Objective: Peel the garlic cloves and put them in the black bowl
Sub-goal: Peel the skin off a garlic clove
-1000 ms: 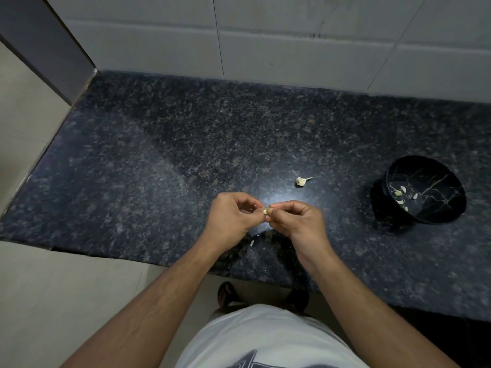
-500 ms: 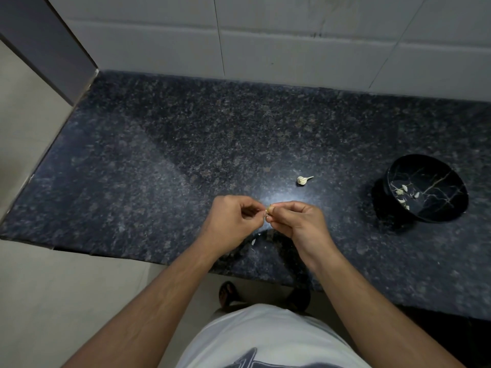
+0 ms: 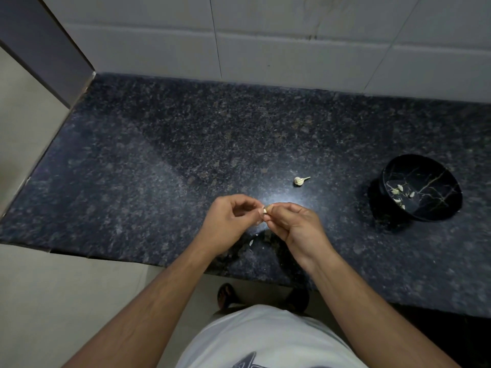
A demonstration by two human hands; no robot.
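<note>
A small pale garlic clove [image 3: 265, 210] is held between my two hands above the front of the dark granite counter [image 3: 164, 166]. My left hand [image 3: 228, 224] pinches its left side with thumb and fingertips. My right hand [image 3: 295, 224] pinches its right side. Another piece of garlic with a thin stem [image 3: 299, 180] lies on the counter just beyond my hands. The black bowl [image 3: 422, 192] with gold veins stands at the right and holds several pale cloves [image 3: 398, 193].
Small bits of white peel [image 3: 252, 241] lie on the counter under my hands. A white tiled wall [image 3: 292, 43] runs along the back. The counter's front edge is close under my wrists, with my feet on the floor below.
My hands have stayed in place on the clove; the fingers shifted slightly as they work at it. The bowl and loose garlic have not moved.
</note>
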